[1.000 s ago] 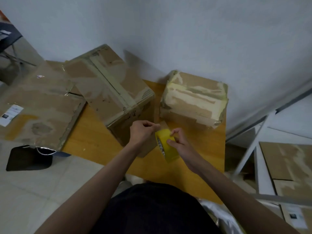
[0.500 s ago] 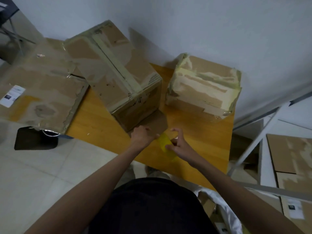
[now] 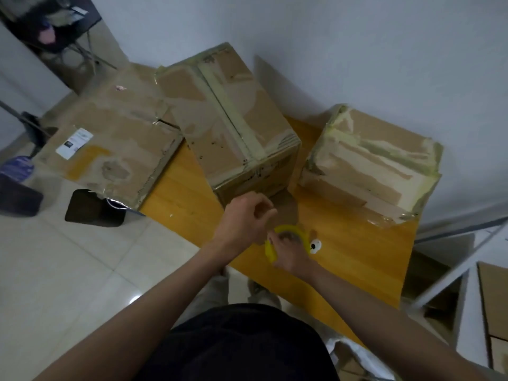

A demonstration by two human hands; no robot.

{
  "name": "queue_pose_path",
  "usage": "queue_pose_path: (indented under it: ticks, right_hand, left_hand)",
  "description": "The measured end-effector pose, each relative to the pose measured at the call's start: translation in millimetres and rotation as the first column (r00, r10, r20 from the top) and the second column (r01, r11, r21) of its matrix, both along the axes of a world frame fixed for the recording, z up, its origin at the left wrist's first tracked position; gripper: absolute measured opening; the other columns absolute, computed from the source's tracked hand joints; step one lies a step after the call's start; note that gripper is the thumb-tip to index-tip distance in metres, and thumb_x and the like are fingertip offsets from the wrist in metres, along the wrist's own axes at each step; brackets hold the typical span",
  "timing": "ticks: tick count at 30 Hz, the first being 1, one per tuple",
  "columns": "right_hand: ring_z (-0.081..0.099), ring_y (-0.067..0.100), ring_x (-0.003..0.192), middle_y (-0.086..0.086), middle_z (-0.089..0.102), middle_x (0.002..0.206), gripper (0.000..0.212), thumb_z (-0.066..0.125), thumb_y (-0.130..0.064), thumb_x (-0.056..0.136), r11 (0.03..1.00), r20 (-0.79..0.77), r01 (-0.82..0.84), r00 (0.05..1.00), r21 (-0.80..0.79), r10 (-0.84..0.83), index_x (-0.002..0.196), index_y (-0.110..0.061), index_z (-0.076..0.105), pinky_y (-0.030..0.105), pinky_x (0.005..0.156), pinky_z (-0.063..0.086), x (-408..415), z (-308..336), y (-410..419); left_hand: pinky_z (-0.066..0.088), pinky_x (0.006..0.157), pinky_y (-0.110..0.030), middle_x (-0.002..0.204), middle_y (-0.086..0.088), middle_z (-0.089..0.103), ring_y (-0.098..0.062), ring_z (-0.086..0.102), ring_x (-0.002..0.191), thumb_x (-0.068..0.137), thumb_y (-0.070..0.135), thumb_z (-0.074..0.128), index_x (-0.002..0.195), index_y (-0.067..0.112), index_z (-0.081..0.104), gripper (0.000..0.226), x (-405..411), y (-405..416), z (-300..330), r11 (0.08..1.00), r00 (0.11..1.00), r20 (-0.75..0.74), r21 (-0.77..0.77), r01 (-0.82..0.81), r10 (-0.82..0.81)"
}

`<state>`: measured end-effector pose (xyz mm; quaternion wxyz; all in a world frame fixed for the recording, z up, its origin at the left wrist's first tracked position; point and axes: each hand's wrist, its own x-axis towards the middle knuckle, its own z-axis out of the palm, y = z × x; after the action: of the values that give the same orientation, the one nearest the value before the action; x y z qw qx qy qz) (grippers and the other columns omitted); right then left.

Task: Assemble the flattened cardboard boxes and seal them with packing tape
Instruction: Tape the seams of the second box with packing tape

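Note:
A yellow packing tape roll (image 3: pixel 290 231) lies low on the orange wooden table (image 3: pixel 357 259), at its near edge. My right hand (image 3: pixel 288 254) grips the roll from the near side. My left hand (image 3: pixel 246 215) hovers just left of it, fingers curled and thumb pinched to fingertips at the roll's rim; the tape strip itself is too faint to see. Behind my hands stands an assembled, taped cardboard box (image 3: pixel 233 127), one loose flap touching the table. A second taped box (image 3: pixel 371 166) stands to its right. Flattened cardboard (image 3: pixel 115 144) hangs off the table's left end.
A small white object with a black dot (image 3: pixel 315 245) lies right of the roll. A black bin (image 3: pixel 93 207) and a blue item (image 3: pixel 16 169) are on the tiled floor at left. A white metal rack (image 3: pixel 453 270) with flat cardboard (image 3: pixel 494 298) stands right.
Both hands have lowered the yellow roll from mid-air down onto the table. The camera has tilted, so the boxes sit lower in view.

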<state>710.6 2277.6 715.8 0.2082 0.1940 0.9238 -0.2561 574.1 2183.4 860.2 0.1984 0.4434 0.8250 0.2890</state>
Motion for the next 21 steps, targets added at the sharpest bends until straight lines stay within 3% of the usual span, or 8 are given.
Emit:
queue_pose_path:
  ticks: [3, 5, 9, 11, 13, 15, 19, 21]
  right_hand:
    - [0.062, 0.034, 0.106, 0.017, 0.06, 0.121, 0.083, 0.074, -0.018, 0.087, 0.999, 0.085, -0.029, 0.996, 0.027, 0.026, 0.151, -0.01, 0.021, 0.041, 0.07, 0.047, 1.2, -7.3, -3.4]
    - [0.061, 0.035, 0.105, 0.02, 0.058, 0.121, 0.081, 0.075, -0.017, 0.086, 0.999, 0.093, -0.022, 0.995, -0.035, 0.026, 0.148, -0.007, 0.024, 0.039, 0.068, 0.043, 3.7, -10.5, -0.8]
    - [0.058, 0.03, 0.078, 0.013, 0.059, 0.087, 0.04, 0.072, -0.017, 0.088, 0.971, 0.021, 0.087, 0.996, -0.223, -0.084, 0.116, -0.006, 0.045, 0.034, 0.058, 0.035, 1.8, -5.1, 19.1]
    - [0.061, 0.03, 0.072, 0.011, 0.063, 0.079, 0.03, 0.067, -0.024, 0.091, 0.953, -0.056, 0.186, 0.977, -0.239, -0.205, 0.108, -0.008, 0.048, 0.039, 0.059, 0.043, -3.1, 7.2, 32.8]
    - [0.065, 0.026, 0.078, 0.006, 0.068, 0.085, 0.025, 0.065, -0.029, 0.092, 0.937, -0.135, 0.282, 0.94, -0.205, -0.313, 0.106, -0.014, 0.051, 0.042, 0.067, 0.053, -9.3, 29.6, 47.8]
    - [0.065, 0.025, 0.081, 0.003, 0.068, 0.087, 0.013, 0.061, -0.027, 0.094, 0.92, -0.246, 0.356, 0.889, -0.164, -0.388, 0.099, -0.017, 0.054, 0.042, 0.068, 0.053, -15.9, 56.5, 60.9]
    - [0.056, 0.011, 0.062, -0.004, 0.057, 0.07, 0.007, 0.057, -0.019, 0.096, 0.883, -0.533, 0.427, 0.71, -0.194, -0.46, 0.09, -0.02, 0.055, 0.034, 0.057, 0.045, -30.6, 105.9, 76.0]
    - [0.056, 0.011, 0.07, -0.003, 0.057, 0.079, 0.005, 0.056, -0.014, 0.095, 0.893, -0.656, 0.411, 0.626, -0.183, -0.422, 0.094, -0.019, 0.056, 0.03, 0.062, 0.047, -40.6, 124.1, 77.7]
  left_hand:
    - [0.048, 0.076, -0.024, 0.103, 0.003, 0.063, -0.01, 0.057, 0.088, 0.099, 0.028, 0.059, 0.106, 0.016, 0.072, 0.019, -26.1, 14.3, 21.1, 0.98, 0.987, -0.139, 0.19, -0.057, 0.084]
    - [0.048, 0.081, -0.027, 0.109, 0.003, 0.063, -0.013, 0.059, 0.094, 0.1, 0.029, 0.057, 0.112, 0.014, 0.073, 0.024, -51.3, 28.5, 26.1, 0.971, 0.973, -0.187, 0.219, -0.095, 0.137]
    - [0.052, 0.082, -0.038, 0.11, 0.001, 0.063, -0.019, 0.06, 0.095, 0.095, 0.037, 0.065, 0.109, 0.015, 0.074, 0.028, -82.5, 52.5, 17.1, 0.993, 0.965, -0.249, 0.098, -0.061, 0.083]
    - [0.051, 0.079, -0.037, 0.104, 0.001, 0.06, -0.019, 0.056, 0.092, 0.09, 0.041, 0.069, 0.099, 0.016, 0.073, 0.027, -85.0, 57.2, 10.6, 0.998, 0.954, -0.297, 0.068, -0.007, 0.027]
    - [0.049, 0.08, -0.035, 0.104, 0.001, 0.057, -0.019, 0.052, 0.096, 0.087, 0.042, 0.071, 0.1, 0.015, 0.069, 0.03, -84.6, 58.4, 5.5, 0.998, 0.938, -0.346, 0.061, 0.015, 0.007]
    - [0.049, 0.082, -0.035, 0.109, 0.0, 0.054, -0.021, 0.05, 0.102, 0.086, 0.041, 0.071, 0.109, 0.014, 0.065, 0.036, -82.7, 58.8, 1.3, 0.999, 0.914, -0.406, 0.032, 0.02, -0.005]
    - [0.052, 0.085, -0.035, 0.118, -0.004, 0.05, -0.022, 0.046, 0.111, 0.089, 0.04, 0.067, 0.119, 0.013, 0.057, 0.042, -76.8, 60.2, -1.8, 1.0, 0.865, -0.501, -0.012, 0.027, -0.03]
    - [0.051, 0.095, -0.038, 0.13, -0.005, 0.049, -0.023, 0.044, 0.12, 0.092, 0.043, 0.063, 0.132, 0.012, 0.052, 0.052, -75.2, 59.9, -3.0, 0.996, 0.852, -0.517, -0.049, 0.072, -0.087]
